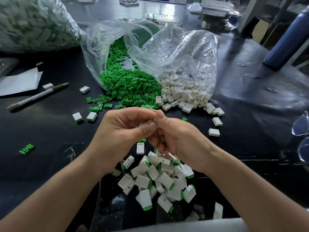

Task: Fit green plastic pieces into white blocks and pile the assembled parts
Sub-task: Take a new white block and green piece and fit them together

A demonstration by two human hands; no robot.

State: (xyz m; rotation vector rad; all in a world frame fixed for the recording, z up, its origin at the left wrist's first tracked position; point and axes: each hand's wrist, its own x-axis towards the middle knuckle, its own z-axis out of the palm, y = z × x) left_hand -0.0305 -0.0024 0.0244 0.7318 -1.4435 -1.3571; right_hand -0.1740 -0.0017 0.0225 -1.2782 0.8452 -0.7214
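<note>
Assembled parts [160, 180] lie at the counter's [50, 131] near edge below the left hand [123, 129] and right hand [173, 136], both pinching a green piece [154, 120]; skewed insertion may jam it.

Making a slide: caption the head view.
Left hand and right hand pinch a green piece above the pile of assembled parts.

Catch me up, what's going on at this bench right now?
A person is assembling parts by hand at a dark table. The left hand and right hand meet above it, fingertips pinching a green piece between them. Whether they also hold one of the white blocks is hidden. Just below the hands lies a pile of assembled parts. Farther back, loose green pieces and the white blocks spill from open clear bags.
</note>
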